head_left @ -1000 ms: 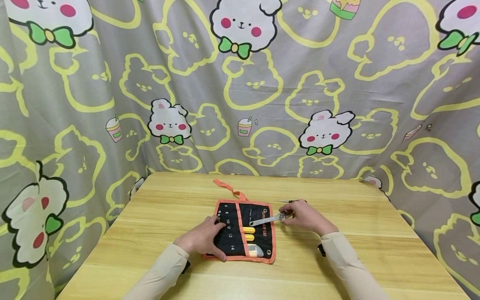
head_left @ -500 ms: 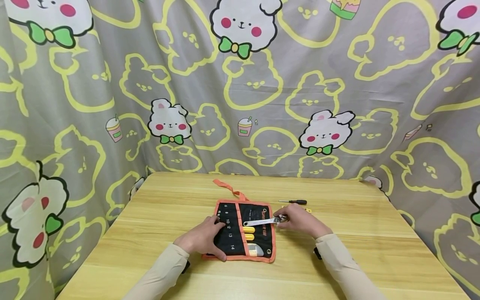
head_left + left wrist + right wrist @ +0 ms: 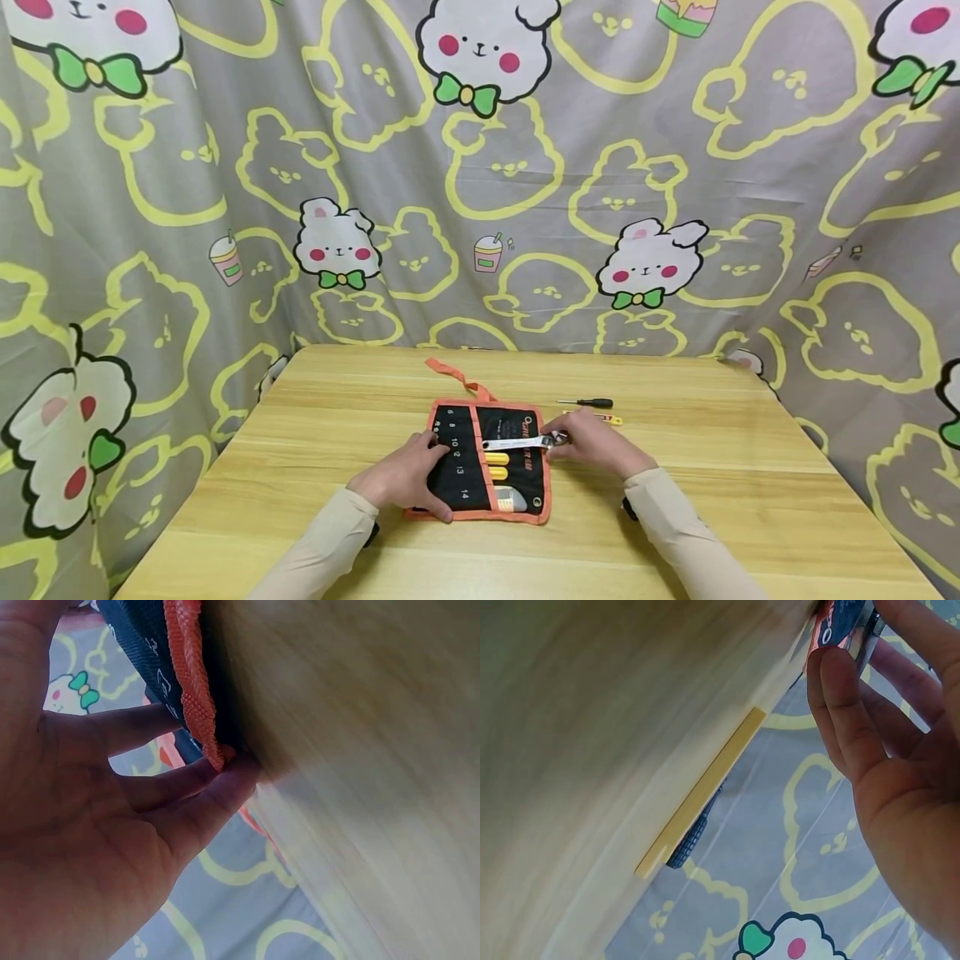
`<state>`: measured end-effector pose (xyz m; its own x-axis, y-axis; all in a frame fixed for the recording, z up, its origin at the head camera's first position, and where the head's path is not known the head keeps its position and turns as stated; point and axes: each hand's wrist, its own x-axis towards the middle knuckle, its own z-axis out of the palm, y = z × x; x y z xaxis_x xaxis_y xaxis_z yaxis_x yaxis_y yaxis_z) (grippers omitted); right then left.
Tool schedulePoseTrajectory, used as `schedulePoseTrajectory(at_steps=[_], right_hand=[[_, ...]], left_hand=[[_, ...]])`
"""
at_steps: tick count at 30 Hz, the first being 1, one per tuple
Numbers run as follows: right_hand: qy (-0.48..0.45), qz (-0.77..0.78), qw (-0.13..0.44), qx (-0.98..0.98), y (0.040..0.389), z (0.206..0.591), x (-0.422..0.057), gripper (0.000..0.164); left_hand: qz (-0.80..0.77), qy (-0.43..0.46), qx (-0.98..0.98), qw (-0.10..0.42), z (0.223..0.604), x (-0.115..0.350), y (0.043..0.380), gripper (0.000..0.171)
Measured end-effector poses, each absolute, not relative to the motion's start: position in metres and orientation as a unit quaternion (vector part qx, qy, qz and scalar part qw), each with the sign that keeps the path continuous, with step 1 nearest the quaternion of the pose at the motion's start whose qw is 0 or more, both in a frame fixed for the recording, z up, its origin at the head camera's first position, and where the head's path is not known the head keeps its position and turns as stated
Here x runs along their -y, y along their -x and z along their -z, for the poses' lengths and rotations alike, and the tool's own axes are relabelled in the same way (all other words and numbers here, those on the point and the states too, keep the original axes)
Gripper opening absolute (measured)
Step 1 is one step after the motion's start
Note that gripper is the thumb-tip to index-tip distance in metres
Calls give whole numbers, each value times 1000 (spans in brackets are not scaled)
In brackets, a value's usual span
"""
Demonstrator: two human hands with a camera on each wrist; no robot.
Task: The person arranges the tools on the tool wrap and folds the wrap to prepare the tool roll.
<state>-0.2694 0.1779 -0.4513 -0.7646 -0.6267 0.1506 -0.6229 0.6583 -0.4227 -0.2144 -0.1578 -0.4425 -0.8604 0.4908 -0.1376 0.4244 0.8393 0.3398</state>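
Note:
A black tool roll with orange trim and printed pocket numbers lies spread on the table. My left hand grips its left edge; in the left wrist view the fingers meet the orange binding. Over the roll's right half lies a silver adjustable wrench, its handle end at the edge of the numbered pocket panel. My right hand pinches the wrench near its jaw end, though its fingertips are partly hidden. Two yellow handles and a grey-and-yellow tool end stick out of lower pockets.
Behind my right hand, a black-handled screwdriver and a flat yellow tool lie on the wooden table. An orange tie strap trails from the roll's far side. Patterned curtain surrounds the table.
My right hand has moved left and slightly down with the wrench, bringing its handle end to the pocket edge. The yellow tool behind has come into view. My left hand stays put.

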Motion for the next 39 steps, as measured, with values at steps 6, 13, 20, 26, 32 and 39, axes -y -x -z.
schedulePoseTrajectory(at_steps=[6, 13, 20, 26, 32, 39], right_hand=[[326, 233, 25, -916, 266, 452, -170, 34], [302, 233, 39, -923, 264, 453, -166, 39], [279, 252, 52, -925, 263, 452, -169, 37], [307, 252, 30, -917, 266, 453, -174, 29], [307, 239, 29, -921, 269, 453, -178, 25], [316, 219, 25, -923, 269, 451, -180, 20]], left_hand=[[-148, -239, -953, 110, 442, 157, 215, 102], [-145, -237, -954, 113, 442, 156, 215, 102], [-144, -234, -955, 112, 442, 156, 216, 103], [-148, -231, -955, 110, 442, 156, 216, 103], [-157, -228, -954, 114, 442, 156, 215, 105], [-157, -229, -954, 114, 443, 157, 216, 106]])
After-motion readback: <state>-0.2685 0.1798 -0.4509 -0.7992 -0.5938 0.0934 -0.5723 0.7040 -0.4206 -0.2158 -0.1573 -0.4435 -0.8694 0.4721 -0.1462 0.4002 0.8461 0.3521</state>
